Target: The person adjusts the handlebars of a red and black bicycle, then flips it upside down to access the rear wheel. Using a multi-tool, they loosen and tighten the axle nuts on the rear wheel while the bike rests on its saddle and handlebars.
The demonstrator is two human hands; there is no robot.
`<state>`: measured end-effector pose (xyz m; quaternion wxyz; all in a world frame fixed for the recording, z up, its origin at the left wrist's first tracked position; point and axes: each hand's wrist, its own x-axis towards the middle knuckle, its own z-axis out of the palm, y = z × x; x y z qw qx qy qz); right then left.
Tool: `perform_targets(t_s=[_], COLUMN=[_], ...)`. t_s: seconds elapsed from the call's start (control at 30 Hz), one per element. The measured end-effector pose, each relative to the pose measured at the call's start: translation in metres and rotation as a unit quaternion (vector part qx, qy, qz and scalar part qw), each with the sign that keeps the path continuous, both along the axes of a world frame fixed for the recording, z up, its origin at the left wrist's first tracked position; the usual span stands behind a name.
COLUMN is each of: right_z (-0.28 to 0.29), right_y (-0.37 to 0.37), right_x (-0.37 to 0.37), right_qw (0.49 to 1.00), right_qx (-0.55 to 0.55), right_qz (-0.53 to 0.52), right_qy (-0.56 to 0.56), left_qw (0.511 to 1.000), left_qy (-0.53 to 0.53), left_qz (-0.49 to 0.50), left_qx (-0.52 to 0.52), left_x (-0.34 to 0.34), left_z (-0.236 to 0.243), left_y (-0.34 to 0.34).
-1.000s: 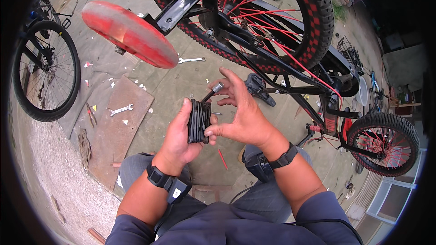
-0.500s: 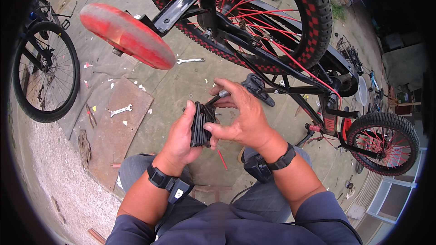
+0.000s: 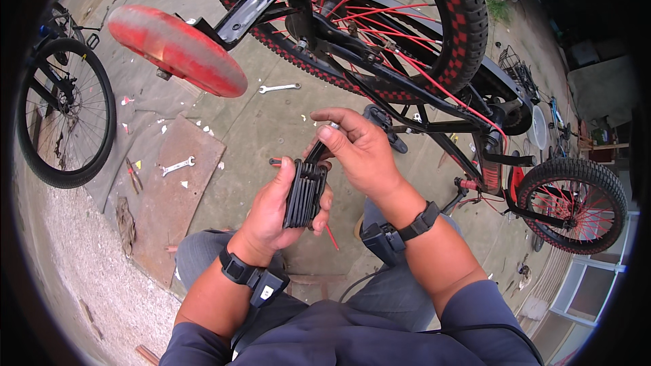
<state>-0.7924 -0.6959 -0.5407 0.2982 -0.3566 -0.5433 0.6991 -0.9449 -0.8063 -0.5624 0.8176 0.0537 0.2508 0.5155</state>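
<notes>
My left hand [image 3: 267, 209] is wrapped round a thick bundle of black cable [image 3: 305, 196], coiled in tight turns, its thumb lying along the near left side. One short black end sticks out past that thumb. My right hand [image 3: 369, 159] pinches the top of the coil, where a dark length with a silvery tip rises between its thumb and fingers; the fingers partly hide it. Both hands are above the ground between my knees. Beyond them a black bicycle with red spokes [image 3: 407, 47] lies tipped over, a red training wheel [image 3: 178, 54] jutting from it.
An open-end wrench [image 3: 279, 87] lies beyond my hands. Another wrench [image 3: 179, 166] rests on a rusty brown board [image 3: 183, 203], with pliers [image 3: 133, 175] beside the board. A second bicycle wheel [image 3: 66, 112] stands far left. A red stick [image 3: 332, 237] lies below the coil.
My right thumb has moved off the coil's side up to its top end, and more of the coil shows. My left hand keeps its hold.
</notes>
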Motion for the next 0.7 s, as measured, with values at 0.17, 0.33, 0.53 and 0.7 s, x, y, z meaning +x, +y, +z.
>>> perform_targets(t_s=[0.17,0.33,0.53,0.7], right_z=[-0.014,-0.006,-0.001,-0.001], right_y=[-0.009,-0.001,0.004,0.004], right_x=[0.001,0.005,0.007,0.008], right_qw=[0.996,0.999,0.998,0.997], right_qx=[0.018,0.032,0.029,0.053], right_qz=[0.082,0.006,-0.036,-0.034], right_qy=[0.011,-0.036,-0.042,-0.05], left_qw=[0.997,0.997,0.992,0.997], left_qy=[-0.079,0.069,0.116,0.053], left_qz=[0.013,0.014,0.054,0.055], left_qx=[0.01,0.03,0.022,0.02], left_x=[-0.003,-0.01,-0.007,-0.005], left_z=[-0.002,-0.007,-0.005,0.0], left_y=[0.001,0.002,0.003,0.003])
